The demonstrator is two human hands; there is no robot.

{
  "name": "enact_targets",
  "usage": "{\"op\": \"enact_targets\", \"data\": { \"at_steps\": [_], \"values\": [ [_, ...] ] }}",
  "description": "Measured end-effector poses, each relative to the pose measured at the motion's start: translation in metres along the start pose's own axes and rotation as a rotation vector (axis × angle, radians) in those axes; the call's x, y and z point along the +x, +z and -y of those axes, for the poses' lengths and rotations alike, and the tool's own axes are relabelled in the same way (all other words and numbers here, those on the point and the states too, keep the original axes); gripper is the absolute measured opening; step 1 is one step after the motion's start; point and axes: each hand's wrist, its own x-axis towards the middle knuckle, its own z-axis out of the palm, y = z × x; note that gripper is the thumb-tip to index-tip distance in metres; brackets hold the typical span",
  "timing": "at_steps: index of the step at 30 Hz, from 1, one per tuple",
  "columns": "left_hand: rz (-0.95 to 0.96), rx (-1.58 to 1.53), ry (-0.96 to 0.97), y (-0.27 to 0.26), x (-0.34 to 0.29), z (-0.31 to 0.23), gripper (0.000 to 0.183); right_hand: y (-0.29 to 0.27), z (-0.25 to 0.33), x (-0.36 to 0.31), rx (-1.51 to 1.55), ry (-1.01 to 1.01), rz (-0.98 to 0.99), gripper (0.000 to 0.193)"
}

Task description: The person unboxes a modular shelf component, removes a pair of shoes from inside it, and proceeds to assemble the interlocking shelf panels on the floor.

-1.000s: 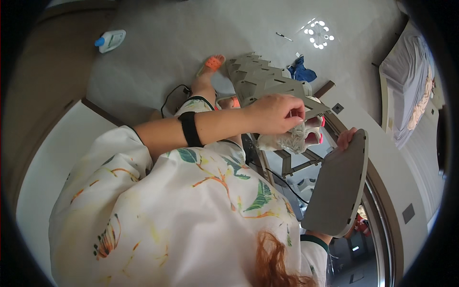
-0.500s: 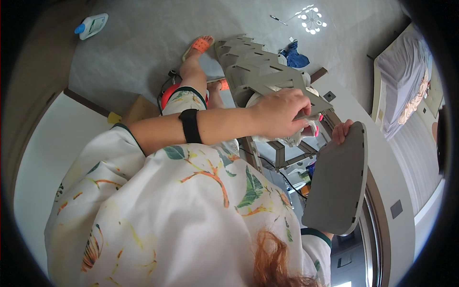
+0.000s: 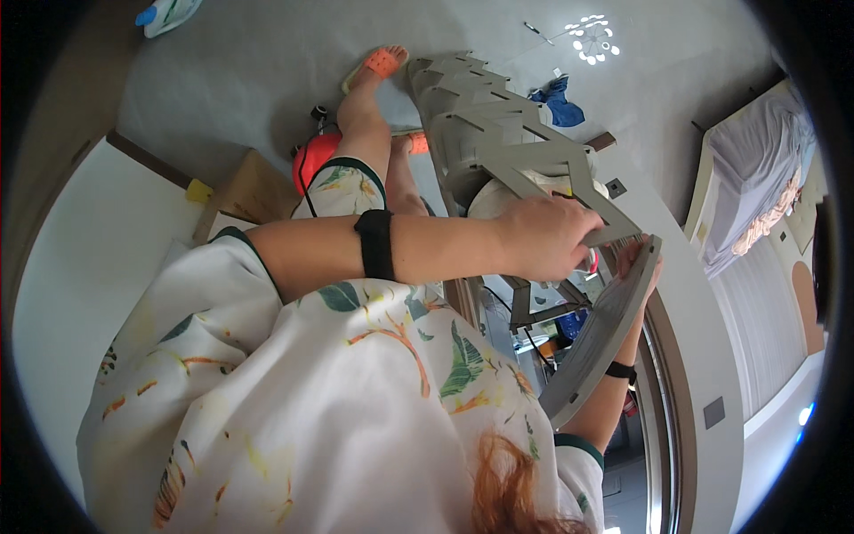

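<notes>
A grey plastic rack with zigzag side supports stands in front of me, reaching away along the wall. My left hand lies at its near upper end, fingers curled around the side frame. White and pink shoes are partly visible inside the rack, below that hand. To the right, my right hand grips the edge of a flat grey shelf panel with rounded corners. The panel is tilted, nearly edge-on, its upper end close to the rack's frame; whether they touch I cannot tell. My right fingers are partly hidden behind the panel's edge.
A cardboard box and a red round object sit left of my legs. Blue cloth and a pen lie on the floor. A white bottle is far left, a bed far right. A doorway frame edges the right.
The panel has turned from facing me broadly to nearly edge-on, moving closer to the rack's end. My left hand has shifted slightly right along the frame. My right forearm now shows.
</notes>
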Motion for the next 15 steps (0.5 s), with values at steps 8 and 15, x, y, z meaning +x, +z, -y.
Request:
{"op": "enact_targets", "data": {
  "at_steps": [8, 15],
  "values": [
    [0.059, -0.047, 0.005, -0.001, 0.001, 0.004, 0.033, -0.034, -0.019, -0.011, -0.093, 0.045, -0.115, 0.031],
    [0.076, -0.209, 0.048, -0.006, 0.002, 0.009, 0.037, -0.029, -0.01, -0.032, -0.203, 0.111, -0.245, 0.031]
  ]
}}
